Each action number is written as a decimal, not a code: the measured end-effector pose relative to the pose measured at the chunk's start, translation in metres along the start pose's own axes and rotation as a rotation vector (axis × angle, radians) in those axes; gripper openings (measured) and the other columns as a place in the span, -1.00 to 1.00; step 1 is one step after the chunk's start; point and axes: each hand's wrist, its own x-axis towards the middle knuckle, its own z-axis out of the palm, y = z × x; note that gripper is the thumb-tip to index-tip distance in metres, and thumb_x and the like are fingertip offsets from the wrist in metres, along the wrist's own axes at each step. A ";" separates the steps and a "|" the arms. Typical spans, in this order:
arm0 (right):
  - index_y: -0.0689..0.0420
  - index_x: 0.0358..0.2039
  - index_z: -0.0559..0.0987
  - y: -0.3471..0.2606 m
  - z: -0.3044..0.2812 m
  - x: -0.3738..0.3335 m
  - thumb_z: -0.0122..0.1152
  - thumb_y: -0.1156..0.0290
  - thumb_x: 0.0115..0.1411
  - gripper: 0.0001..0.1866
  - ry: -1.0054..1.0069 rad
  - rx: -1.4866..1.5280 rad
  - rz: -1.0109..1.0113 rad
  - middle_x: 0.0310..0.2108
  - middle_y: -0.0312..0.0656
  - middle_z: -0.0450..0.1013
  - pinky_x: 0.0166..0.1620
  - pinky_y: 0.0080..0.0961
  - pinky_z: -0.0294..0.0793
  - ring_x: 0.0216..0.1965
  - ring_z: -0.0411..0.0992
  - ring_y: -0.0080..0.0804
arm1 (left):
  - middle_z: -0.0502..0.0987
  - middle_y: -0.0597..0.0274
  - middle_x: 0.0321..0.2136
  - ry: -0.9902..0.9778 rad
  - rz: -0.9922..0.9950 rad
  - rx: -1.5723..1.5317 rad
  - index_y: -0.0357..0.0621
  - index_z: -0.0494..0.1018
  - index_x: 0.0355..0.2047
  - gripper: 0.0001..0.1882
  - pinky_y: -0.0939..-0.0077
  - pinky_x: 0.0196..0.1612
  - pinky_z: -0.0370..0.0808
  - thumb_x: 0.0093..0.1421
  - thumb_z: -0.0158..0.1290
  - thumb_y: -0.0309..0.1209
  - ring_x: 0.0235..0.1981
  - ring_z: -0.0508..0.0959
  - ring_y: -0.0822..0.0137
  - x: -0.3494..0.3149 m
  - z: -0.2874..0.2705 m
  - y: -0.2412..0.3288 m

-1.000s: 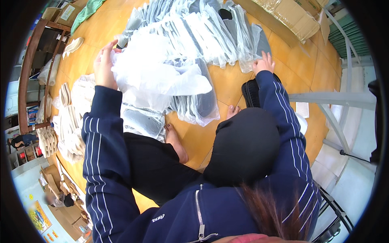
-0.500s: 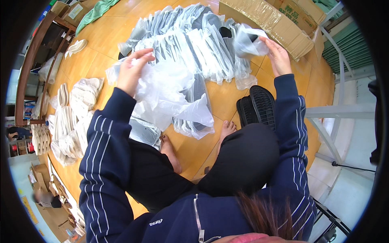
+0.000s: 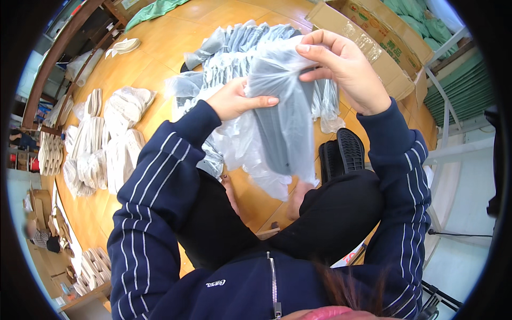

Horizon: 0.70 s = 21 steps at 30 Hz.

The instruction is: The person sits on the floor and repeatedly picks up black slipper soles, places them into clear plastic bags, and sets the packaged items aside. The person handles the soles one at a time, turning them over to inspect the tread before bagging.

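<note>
In front of me hangs a clear plastic bag (image 3: 285,128) with dark shoe soles inside, its top pointing up and away from me. My left hand (image 3: 237,100) grips its left side, thumb laid across the front. With fingers and thumb pinched, my right hand (image 3: 346,66) holds the bag's gathered upper end. Below and left of it are loose, crumpled plastic bags (image 3: 234,152). Behind my hands stands a row of bagged dark soles (image 3: 240,40), partly hidden. Bare black soles (image 3: 351,152) with ridged treads stand upright beside my right knee.
Cream-coloured soles (image 3: 96,136), some bagged, are heaped on the floor to the left. An open cardboard box (image 3: 362,40) stands at the far right, near a pale metal frame (image 3: 453,152). Wooden shelving (image 3: 48,66) lines the left side. Another person (image 3: 40,234) shows small at the lower left.
My hands were wide apart, the right with a bunched bag end; now they have come together on one bag of soles, held up in front of me. The view has shifted slightly.
</note>
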 end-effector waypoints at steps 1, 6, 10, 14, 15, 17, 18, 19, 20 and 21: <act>0.13 -0.22 0.55 -0.001 0.002 0.006 0.18 0.31 0.26 -0.82 0.061 -0.211 -0.054 -0.22 -0.36 0.49 -0.18 -0.58 0.52 -0.26 0.50 -0.61 | 0.55 0.24 -0.06 0.013 0.022 0.044 -0.32 0.42 0.04 -0.50 0.52 0.06 0.38 0.18 0.23 -0.29 -0.04 0.48 0.47 0.000 -0.003 -0.004; 0.10 -0.32 0.64 0.029 0.002 0.017 0.29 0.38 0.09 -0.86 0.494 -1.248 -0.679 -0.36 -0.31 0.51 -0.14 -0.40 0.42 -0.25 0.46 -0.30 | 0.65 0.16 -0.26 0.240 0.085 0.413 -0.26 0.53 -0.10 -0.61 0.50 -0.11 0.47 0.15 0.25 -0.27 -0.24 0.59 0.43 0.002 -0.029 -0.034; 0.11 -0.31 0.63 0.044 0.015 0.018 0.30 0.41 0.03 -0.82 0.185 -0.998 -0.415 -0.28 -0.16 0.46 -0.06 -0.34 0.38 -0.15 0.41 -0.20 | 0.64 0.06 -0.31 0.282 0.111 0.528 -0.18 0.55 -0.12 -0.62 0.42 -0.17 0.48 0.10 0.26 -0.26 -0.33 0.62 0.27 -0.005 -0.046 -0.038; 0.14 -0.34 0.63 0.061 0.019 0.023 0.35 0.29 -0.01 -0.76 0.096 -0.988 -0.451 -0.39 -0.14 0.49 -0.09 -0.29 0.39 -0.22 0.42 -0.17 | 0.63 0.05 -0.32 0.175 0.122 0.640 -0.17 0.54 -0.11 -0.58 0.42 -0.17 0.48 0.08 0.27 -0.21 -0.32 0.61 0.23 -0.012 -0.050 -0.041; 0.19 -0.36 0.62 0.071 0.018 0.021 0.36 0.26 0.02 -0.73 0.051 -0.989 -0.519 -0.49 -0.15 0.46 -0.14 -0.33 0.40 -0.29 0.43 -0.14 | 0.64 0.07 -0.33 0.126 0.114 0.629 -0.18 0.54 -0.11 -0.57 0.43 -0.17 0.47 0.08 0.28 -0.19 -0.32 0.60 0.26 -0.013 -0.047 -0.036; 0.21 -0.34 0.62 0.077 0.015 0.021 0.35 0.25 0.05 -0.72 -0.079 -0.849 -0.386 -0.48 -0.13 0.46 -0.18 -0.35 0.40 -0.33 0.42 -0.13 | 0.63 0.12 -0.29 0.076 0.051 0.577 -0.20 0.53 -0.09 -0.53 0.45 -0.11 0.44 0.09 0.28 -0.15 -0.26 0.57 0.31 -0.017 -0.043 -0.024; 0.22 -0.34 0.63 0.079 0.014 0.021 0.35 0.25 0.07 -0.72 -0.142 -0.776 -0.321 -0.47 -0.12 0.46 -0.20 -0.37 0.40 -0.35 0.42 -0.12 | 0.62 0.16 -0.26 0.075 -0.002 0.534 -0.21 0.52 -0.07 -0.50 0.47 -0.06 0.42 0.10 0.28 -0.13 -0.19 0.55 0.34 -0.020 -0.043 -0.018; 0.25 -0.31 0.63 0.086 0.014 0.020 0.28 0.25 0.16 -0.72 -0.094 -0.584 -0.231 -0.44 -0.23 0.50 -0.25 -0.45 0.37 -0.37 0.42 -0.34 | 0.61 0.19 -0.22 0.074 -0.055 0.491 -0.23 0.51 -0.05 -0.47 0.49 0.00 0.40 0.10 0.27 -0.11 -0.13 0.53 0.38 -0.021 -0.043 -0.015; 0.25 -0.30 0.64 0.084 0.014 0.020 0.26 0.25 0.19 -0.72 -0.020 -0.445 -0.146 -0.42 -0.27 0.51 -0.26 -0.47 0.37 -0.37 0.40 -0.42 | 0.60 0.19 -0.20 0.130 -0.086 0.470 -0.22 0.51 -0.04 -0.46 0.48 0.02 0.39 0.11 0.26 -0.08 -0.11 0.52 0.37 -0.022 -0.048 -0.016; 0.25 -0.30 0.64 0.081 0.014 0.019 0.24 0.26 0.22 -0.72 0.052 -0.306 -0.061 -0.39 -0.31 0.51 -0.27 -0.50 0.37 -0.36 0.39 -0.50 | 0.59 0.19 -0.18 0.185 -0.116 0.448 -0.21 0.51 -0.02 -0.44 0.47 0.03 0.37 0.11 0.25 -0.05 -0.09 0.51 0.36 -0.022 -0.054 -0.019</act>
